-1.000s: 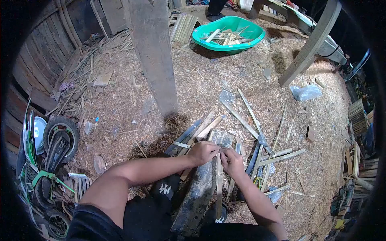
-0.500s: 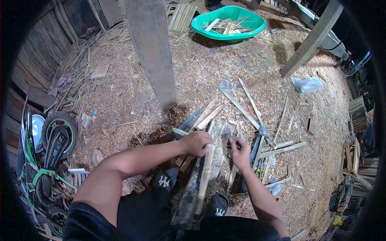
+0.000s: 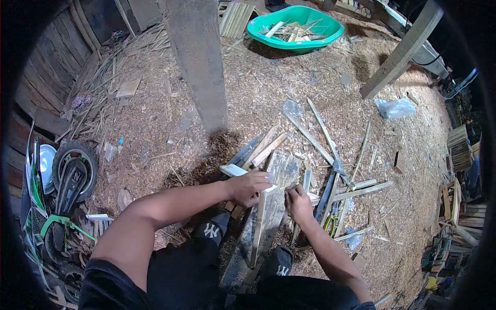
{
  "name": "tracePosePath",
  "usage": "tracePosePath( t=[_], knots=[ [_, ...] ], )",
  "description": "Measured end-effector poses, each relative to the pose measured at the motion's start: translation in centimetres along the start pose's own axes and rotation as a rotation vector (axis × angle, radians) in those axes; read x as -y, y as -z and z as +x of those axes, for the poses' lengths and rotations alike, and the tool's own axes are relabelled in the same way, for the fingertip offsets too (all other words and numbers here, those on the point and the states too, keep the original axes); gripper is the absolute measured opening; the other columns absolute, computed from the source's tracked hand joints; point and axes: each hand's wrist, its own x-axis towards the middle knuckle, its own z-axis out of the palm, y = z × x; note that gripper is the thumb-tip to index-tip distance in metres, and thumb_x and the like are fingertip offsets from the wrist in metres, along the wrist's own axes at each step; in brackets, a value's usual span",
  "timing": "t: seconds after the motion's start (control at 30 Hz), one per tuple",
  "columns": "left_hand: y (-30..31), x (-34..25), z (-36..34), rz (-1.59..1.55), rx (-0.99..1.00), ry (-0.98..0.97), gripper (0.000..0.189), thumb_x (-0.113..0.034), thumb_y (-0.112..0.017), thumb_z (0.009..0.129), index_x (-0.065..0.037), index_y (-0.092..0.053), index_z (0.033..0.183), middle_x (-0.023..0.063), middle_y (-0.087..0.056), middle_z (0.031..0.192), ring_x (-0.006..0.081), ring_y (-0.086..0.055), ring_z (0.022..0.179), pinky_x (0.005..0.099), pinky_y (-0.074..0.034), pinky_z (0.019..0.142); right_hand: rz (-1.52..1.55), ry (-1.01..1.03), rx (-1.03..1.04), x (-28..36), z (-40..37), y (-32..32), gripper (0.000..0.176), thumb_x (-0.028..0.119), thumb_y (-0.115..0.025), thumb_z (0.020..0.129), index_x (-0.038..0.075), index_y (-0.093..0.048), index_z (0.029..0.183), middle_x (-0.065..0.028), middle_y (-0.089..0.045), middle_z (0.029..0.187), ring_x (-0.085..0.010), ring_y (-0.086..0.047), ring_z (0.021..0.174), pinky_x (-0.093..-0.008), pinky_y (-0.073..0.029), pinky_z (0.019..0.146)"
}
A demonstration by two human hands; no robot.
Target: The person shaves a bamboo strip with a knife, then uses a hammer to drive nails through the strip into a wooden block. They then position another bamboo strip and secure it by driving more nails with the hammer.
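Observation:
A long plank (image 3: pixel 281 168) stretches between my feet. Over it, my left hand (image 3: pixel 250 188) is closed around wooden pieces: a pale strip (image 3: pixel 261 227) slants down along the plank, and the flat end of another wooden piece (image 3: pixel 233 170) sticks out to the left of the hand. My right hand (image 3: pixel 299 204) is closed in a pinch just right of the pale strip's upper end, close to the left fingers. Whatever its fingertips hold is too small to make out.
Loose wooden sticks (image 3: pixel 310 137) lie beyond and to the right of the plank. A wooden post (image 3: pixel 199 67) stands ahead, a green tub (image 3: pixel 294 45) of wood scraps behind it. At left is a small bike with a wheel (image 3: pixel 76 168). A plastic bag (image 3: pixel 395 108) lies right.
My right hand has moved left and slightly down, nearer the left hand. The left hand has turned a little, so the wooden piece at its left shows more of its flat face.

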Motion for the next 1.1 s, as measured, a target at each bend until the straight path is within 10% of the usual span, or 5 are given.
tracePosePath(
  t=[0.6, 0.87, 1.1],
  knots=[
    [1.1, 0.8, 2.1, -0.007, 0.347, 0.241, 0.053, -0.004, -0.06, 0.085, -0.004, -0.051, 0.137, 0.0181, -0.066, 0.114, 0.0371, -0.068, 0.101, 0.0478, -0.056, 0.085, -0.448, 0.161, 0.161, 0.1, 0.2, -0.3, 0.029, 0.003, -0.063, 0.081, -0.001, -0.053, 0.107, -0.0167, -0.056, 0.106, -0.0318, -0.069, 0.09, -0.0382, -0.06, 0.07],
    [1.4, 0.6, 4.7, 0.083, 0.37, 0.26, 0.049, -0.003, -0.055, 0.09, -0.003, -0.045, 0.138, 0.0209, -0.068, 0.093, 0.0394, -0.07, 0.092, 0.0516, -0.055, 0.076, 0.059, -0.031, -0.01, -1.5, 0.9, 0.5, 0.02, 0.006, -0.063, 0.089, -0.003, -0.051, 0.102, -0.0293, -0.061, 0.093, -0.0507, -0.063, 0.086, -0.0543, -0.052, 0.073],
    [1.6, 1.8, 5.1, 0.062, 0.334, 0.348, 0.035, -0.023, -0.063, 0.096, -0.004, -0.053, 0.124, 0.0229, -0.069, 0.085, 0.0439, -0.07, 0.081, 0.0563, -0.053, 0.073, 0.183, -0.034, -0.15, -0.4, 2.6, 2.9, 0.013, -0.001, -0.061, 0.088, -0.001, -0.063, 0.101, -0.0234, -0.066, 0.094, -0.0433, -0.065, 0.088, -0.045, -0.053, 0.078]
  ],
)
